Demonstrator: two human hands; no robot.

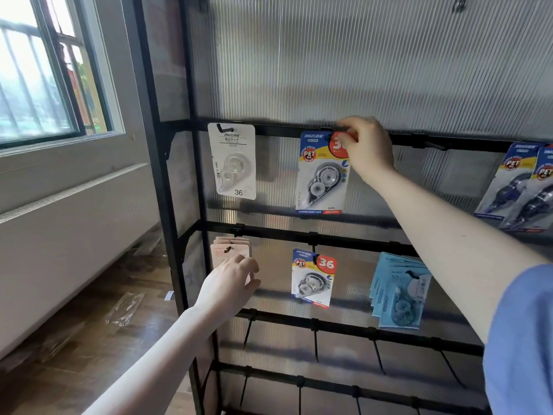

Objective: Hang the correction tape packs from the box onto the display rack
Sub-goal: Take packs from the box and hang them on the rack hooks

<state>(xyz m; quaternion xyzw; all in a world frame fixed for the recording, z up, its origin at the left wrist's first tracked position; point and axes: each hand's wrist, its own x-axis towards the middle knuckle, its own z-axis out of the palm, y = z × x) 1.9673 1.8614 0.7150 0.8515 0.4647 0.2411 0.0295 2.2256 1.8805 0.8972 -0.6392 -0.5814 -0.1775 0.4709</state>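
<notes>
A black display rack with horizontal bars and hooks fills the view. My right hand pinches the top of a blue correction tape pack at a hook on the upper bar. My left hand grips a stack of pink packs hanging at the left of the middle bar. A white pack hangs at the upper left. A second blue pack and a bunch of light blue packs hang on the middle bar. The box is out of view.
More blue packs hang at the far right of the upper bar. The lower bars carry bare hooks. Clear plastic wrappers lie on the wooden floor to the left, under a window and a white radiator cover.
</notes>
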